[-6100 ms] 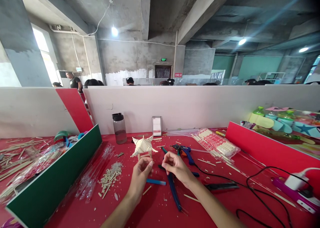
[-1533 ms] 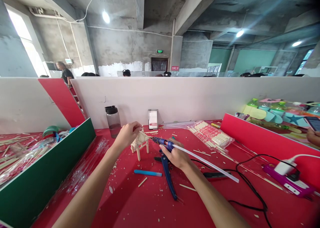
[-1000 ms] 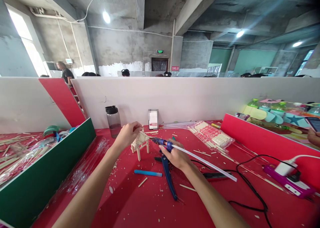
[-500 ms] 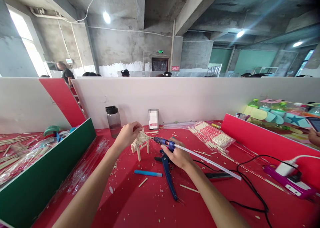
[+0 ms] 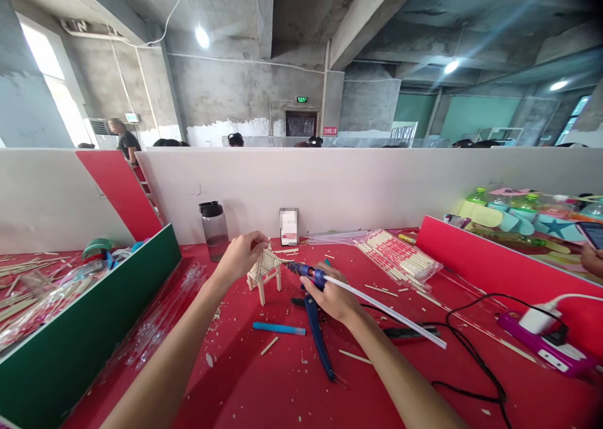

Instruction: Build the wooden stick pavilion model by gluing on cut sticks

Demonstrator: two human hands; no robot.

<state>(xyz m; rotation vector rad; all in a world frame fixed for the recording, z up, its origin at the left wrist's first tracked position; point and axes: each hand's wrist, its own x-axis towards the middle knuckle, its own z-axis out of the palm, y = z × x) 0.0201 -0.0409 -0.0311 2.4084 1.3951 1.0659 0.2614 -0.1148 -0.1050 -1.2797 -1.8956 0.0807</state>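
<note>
A small house-like model made of wooden sticks (image 5: 264, 270) stands on legs on the red table. My left hand (image 5: 245, 253) is closed at the top of its roof, fingertips pinched together; whatever they pinch is too small to make out. My right hand (image 5: 334, 296) grips a blue hot glue gun (image 5: 306, 270), with its nozzle at the right edge of the model's roof. A long clear glue stick (image 5: 386, 306) sticks out of the gun's back end. Below my right hand lie blue-handled cutters (image 5: 319, 341). A blue pen-like tube (image 5: 279, 328) lies to their left.
A dark-lidded bottle (image 5: 214, 231) and a propped phone (image 5: 289, 228) stand at the back. Packed sticks (image 5: 400, 253) lie at the right. Black cables run to a purple power strip (image 5: 546, 344). Green (image 5: 94, 322) and red (image 5: 509, 253) dividers flank the table. Another person's hand (image 5: 592, 257) holds a phone far right.
My right hand and the glue gun have shifted slightly left and down, and the trailing glue stick has swung down a little. My left hand stays at the roof top.
</note>
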